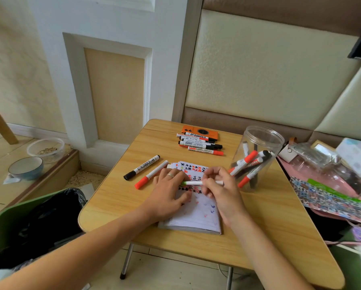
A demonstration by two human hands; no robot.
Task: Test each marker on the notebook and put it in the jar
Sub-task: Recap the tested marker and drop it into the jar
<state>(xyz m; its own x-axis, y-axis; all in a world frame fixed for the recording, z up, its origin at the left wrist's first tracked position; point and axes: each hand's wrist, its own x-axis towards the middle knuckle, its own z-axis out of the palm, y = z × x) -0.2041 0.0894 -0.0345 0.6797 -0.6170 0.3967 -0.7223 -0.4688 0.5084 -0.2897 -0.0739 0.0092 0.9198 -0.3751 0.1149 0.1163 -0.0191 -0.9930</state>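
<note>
An open notebook (198,216) covered with red, black and purple test marks lies at the middle of the small wooden table (116,197). My left hand (167,193) rests flat on its left page, fingertips at the green end of a thin white marker (193,183). My right hand (219,187) grips that marker's barrel, holding it level above the page. A clear plastic jar (259,143) stands to the right, holding several red and black markers. A black-capped marker (143,167) and a red-capped marker (151,174) lie left of the notebook.
Several more markers (200,144) lie at the table's far side against an orange phone (200,130). A green bin with a black bag (29,218) stands to the left. Two bowls (25,167) sit on the floor. Clutter and a patterned sheet (330,197) crowd the right edge.
</note>
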